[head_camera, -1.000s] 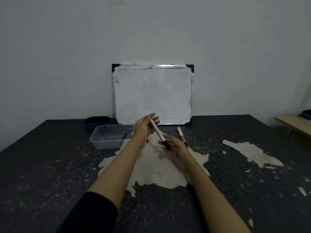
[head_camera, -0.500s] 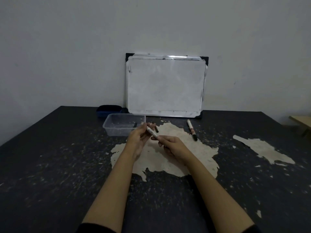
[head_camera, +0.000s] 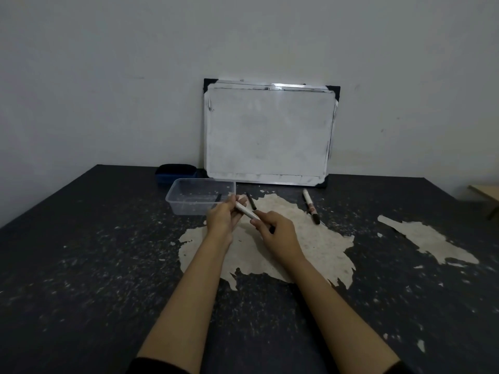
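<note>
Both my hands hold one white marker (head_camera: 246,211) with a black cap, just above the table's middle. My left hand (head_camera: 224,218) grips its white barrel end. My right hand (head_camera: 275,233) has its fingers curled round the black capped end, which is mostly hidden. A second white marker (head_camera: 310,205) with a black cap lies on the table to the right. A small whiteboard (head_camera: 268,130) with black corners leans on the wall behind.
A clear plastic tub (head_camera: 199,198) stands left of my hands, a dark blue eraser (head_camera: 175,172) behind it. A small black marker (head_camera: 251,201) lies beside the tub. The dark table (head_camera: 81,252) has pale patches of worn surface. A wooden edge (head_camera: 486,194) shows at far right.
My hands have lowered with the marker and drawn closer together. My right hand now covers the black cap end. The camera has tilted, shifting the scene right.
</note>
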Action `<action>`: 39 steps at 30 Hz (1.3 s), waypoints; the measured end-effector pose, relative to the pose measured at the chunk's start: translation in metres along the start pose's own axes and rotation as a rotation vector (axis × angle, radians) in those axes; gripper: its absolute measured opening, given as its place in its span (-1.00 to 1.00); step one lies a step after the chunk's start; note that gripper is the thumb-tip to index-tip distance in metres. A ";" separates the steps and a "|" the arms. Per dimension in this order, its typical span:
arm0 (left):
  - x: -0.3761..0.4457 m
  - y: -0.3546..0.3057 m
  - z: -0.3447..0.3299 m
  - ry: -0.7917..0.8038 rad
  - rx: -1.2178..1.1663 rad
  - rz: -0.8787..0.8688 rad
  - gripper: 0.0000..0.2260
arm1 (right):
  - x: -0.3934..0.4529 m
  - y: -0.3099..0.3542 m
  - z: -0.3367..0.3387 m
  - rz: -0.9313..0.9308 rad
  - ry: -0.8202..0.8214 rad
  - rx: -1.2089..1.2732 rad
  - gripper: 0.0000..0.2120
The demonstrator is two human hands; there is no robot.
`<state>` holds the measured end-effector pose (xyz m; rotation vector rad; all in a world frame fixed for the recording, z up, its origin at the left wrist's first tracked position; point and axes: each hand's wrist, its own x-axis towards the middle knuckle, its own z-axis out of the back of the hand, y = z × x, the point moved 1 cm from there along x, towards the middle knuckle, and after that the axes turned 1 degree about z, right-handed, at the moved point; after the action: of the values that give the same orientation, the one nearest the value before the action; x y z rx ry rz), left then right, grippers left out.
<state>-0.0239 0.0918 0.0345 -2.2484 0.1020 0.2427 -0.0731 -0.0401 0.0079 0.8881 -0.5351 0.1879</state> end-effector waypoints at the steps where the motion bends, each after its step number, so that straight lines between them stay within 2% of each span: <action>1: -0.001 0.000 0.000 -0.014 -0.013 -0.002 -0.86 | 0.000 -0.001 0.001 0.008 -0.007 -0.013 -0.71; 4: -0.002 -0.006 0.002 -0.075 -0.029 -0.059 -0.83 | 0.000 -0.007 0.007 -0.013 -0.027 0.017 -0.71; 6: -0.003 -0.013 0.009 -0.090 0.057 -0.125 -0.79 | 0.001 -0.014 0.013 -0.065 -0.041 0.073 -0.73; 8: -0.006 -0.015 0.018 -0.061 0.387 -0.257 -0.75 | 0.002 -0.019 0.017 -0.130 -0.033 0.151 -0.74; 10: -0.012 -0.011 0.025 0.045 0.781 -0.415 -0.80 | 0.003 -0.022 0.019 -0.170 -0.002 0.193 -0.75; 11: -0.015 -0.008 0.026 0.113 0.903 -0.464 -0.83 | 0.004 -0.022 0.020 -0.182 0.012 0.202 -0.74; 14: -0.021 0.001 0.023 0.225 1.081 -0.550 -0.87 | 0.003 -0.022 0.024 -0.240 0.026 0.270 -0.71; 17: -0.014 0.007 0.023 0.189 1.284 -0.622 -0.79 | 0.002 -0.019 0.028 -0.316 -0.027 0.414 -0.77; 19: -0.009 0.010 0.026 0.201 1.323 -0.601 -0.72 | 0.003 -0.018 0.030 -0.357 -0.083 0.526 -0.79; 22: -0.009 0.008 0.026 0.209 1.171 -0.545 -0.75 | 0.005 -0.021 0.031 -0.400 -0.133 0.661 -0.79; 25: -0.010 0.003 0.025 0.135 0.939 -0.462 -0.81 | 0.006 -0.022 0.032 -0.424 -0.160 0.764 -0.78; 27: -0.009 0.002 0.021 0.130 0.639 -0.245 -0.76 | 0.008 -0.018 0.034 -0.427 -0.172 0.778 -0.77; 29: -0.013 0.000 0.013 0.190 0.283 -0.005 -0.70 | 0.009 -0.012 0.037 -0.397 -0.192 0.757 -0.76; 31: -0.016 0.000 0.011 0.236 0.067 0.192 -0.66 | 0.009 -0.006 0.039 -0.347 -0.228 0.695 -0.78; 34: -0.020 -0.001 0.011 0.305 -0.031 0.380 -0.57 | 0.009 0.003 0.042 -0.271 -0.313 0.583 -0.81; 39: -0.028 -0.004 0.006 0.384 -0.128 0.510 -0.52 | 0.014 0.030 0.049 -0.039 -0.424 0.419 -0.78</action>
<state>-0.0510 0.0987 0.0402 -2.3375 0.8912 0.0834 -0.0900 -0.0603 0.0614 1.3586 -0.8910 0.0749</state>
